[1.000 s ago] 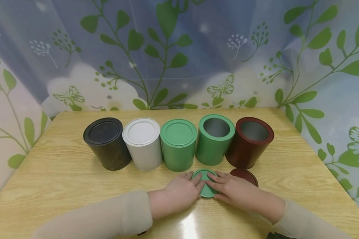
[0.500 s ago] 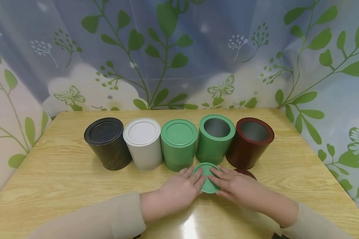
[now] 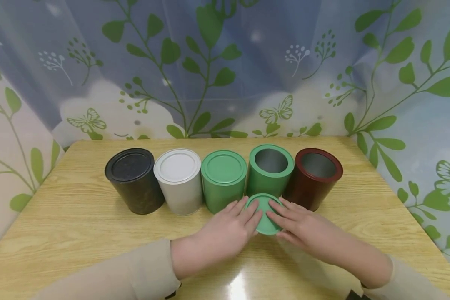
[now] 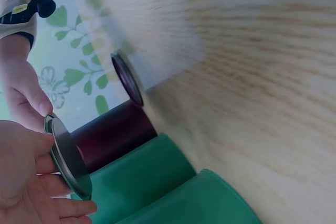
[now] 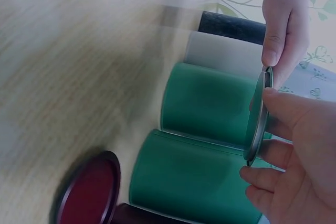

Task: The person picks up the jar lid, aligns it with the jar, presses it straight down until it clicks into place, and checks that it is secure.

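A round green lid (image 3: 267, 224) is held level between both hands, raised off the table, just in front of the open green can (image 3: 261, 184). My left hand (image 3: 218, 235) grips its left rim, fingers on top and thumb at the near edge. The right hand (image 3: 313, 230) pinches the opposite rim in the same way. Both wrist views show the metal underside of the lid and a gap down to the wood. Beside the open green can stands an open dark red can (image 3: 301, 195). Its dark red lid (image 5: 92, 192) lies on the table, hidden under my right hand in the head view.
Left of the open cans stand a lidded green can (image 3: 223, 193), a white lidded can (image 3: 181, 196) and a black lidded can (image 3: 140, 196), all in one row. The wooden table (image 3: 71, 233) meets a leaf-patterned curtain (image 3: 225, 83) behind.
Both hands have lifted the green lid and carried it forward, toward the open green can. The dark red lid has become covered by the right hand. The cans have stayed put.
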{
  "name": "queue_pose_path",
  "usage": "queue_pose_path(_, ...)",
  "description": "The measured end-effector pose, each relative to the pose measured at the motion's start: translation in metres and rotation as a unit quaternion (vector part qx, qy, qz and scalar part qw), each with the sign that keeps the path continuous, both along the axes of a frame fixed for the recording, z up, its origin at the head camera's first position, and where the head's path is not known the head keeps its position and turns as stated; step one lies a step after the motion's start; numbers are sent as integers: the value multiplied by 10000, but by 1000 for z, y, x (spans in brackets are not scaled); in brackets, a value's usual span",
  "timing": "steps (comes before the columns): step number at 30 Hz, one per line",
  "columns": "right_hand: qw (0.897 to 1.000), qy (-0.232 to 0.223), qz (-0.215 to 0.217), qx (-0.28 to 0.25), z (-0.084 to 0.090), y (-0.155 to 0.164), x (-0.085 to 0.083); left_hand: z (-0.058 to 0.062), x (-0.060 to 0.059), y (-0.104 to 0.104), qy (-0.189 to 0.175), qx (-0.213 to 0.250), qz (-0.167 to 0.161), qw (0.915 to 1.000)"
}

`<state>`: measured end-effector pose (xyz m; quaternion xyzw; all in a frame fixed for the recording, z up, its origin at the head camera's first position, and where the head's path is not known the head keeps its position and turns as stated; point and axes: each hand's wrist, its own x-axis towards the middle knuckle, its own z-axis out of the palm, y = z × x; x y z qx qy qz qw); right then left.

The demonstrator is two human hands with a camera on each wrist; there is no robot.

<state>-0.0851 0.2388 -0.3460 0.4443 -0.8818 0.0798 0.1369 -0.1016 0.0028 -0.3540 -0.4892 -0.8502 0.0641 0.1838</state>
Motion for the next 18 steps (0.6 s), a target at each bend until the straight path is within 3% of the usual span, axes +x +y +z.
queue_pose_path(13, 9988, 483, 98, -70, 16, 3, -3, 18, -3, 0, 125, 301, -65, 9994)
queue_pose_path(18, 9996, 248, -31, -101, 22, 4, -5, 23, -7, 0, 204, 584, -187, 9979)
